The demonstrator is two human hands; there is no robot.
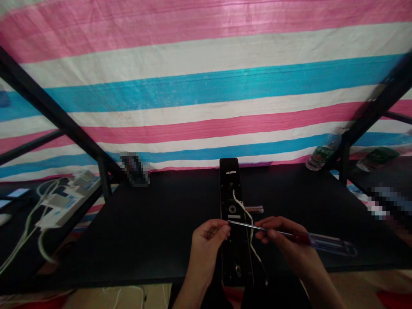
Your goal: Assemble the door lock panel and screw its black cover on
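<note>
Head view: right hand grips screwdriver crosswise, tip at pinched left hand over lock panel lying lengthwise between both hands, mid table

A: Where is free room seen?
B: Bare counter is seen across the lower left and centre right of the frame.
A: What is in the way?
B: The middle is blocked by the lock panel; the sides are barred by slanted frame bars, and bottles are found at upper right.
</note>
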